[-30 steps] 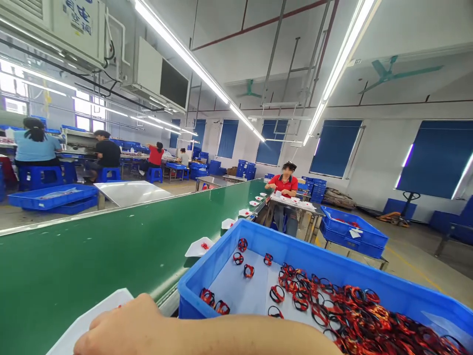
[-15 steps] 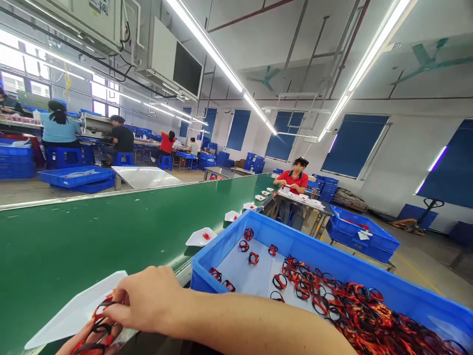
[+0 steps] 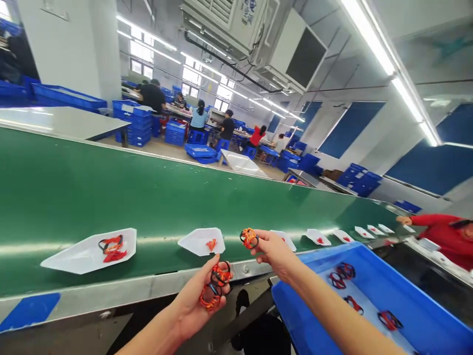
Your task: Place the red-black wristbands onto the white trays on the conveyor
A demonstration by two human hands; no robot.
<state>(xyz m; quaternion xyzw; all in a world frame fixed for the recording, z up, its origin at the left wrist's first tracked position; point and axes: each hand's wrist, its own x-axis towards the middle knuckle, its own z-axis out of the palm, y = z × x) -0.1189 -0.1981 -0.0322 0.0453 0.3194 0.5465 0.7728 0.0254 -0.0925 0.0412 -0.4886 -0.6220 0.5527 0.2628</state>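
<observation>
My left hand (image 3: 195,301) is curled around several red, orange and black bands (image 3: 216,286), in front of the conveyor's metal edge. My right hand (image 3: 273,251) pinches one similar band (image 3: 249,238) between thumb and fingers, just above the belt edge. Between and beyond my hands lies a white pointed tray (image 3: 203,240) with a small red-orange bundle in it. Further left, another white tray (image 3: 88,251) holds a black-and-red band and red strands. A third tray (image 3: 286,239) is partly hidden behind my right hand.
The green conveyor belt (image 3: 155,197) crosses the view, with several more white trays (image 3: 318,237) along it to the right. A blue bin (image 3: 310,296) with loose bands stands under my right forearm. A co-worker in a red sleeve (image 3: 436,219) reaches over the belt at far right.
The view has swung left. My right hand has come away from my left hand and now holds one band apart. A tray with a band inside now shows at left.
</observation>
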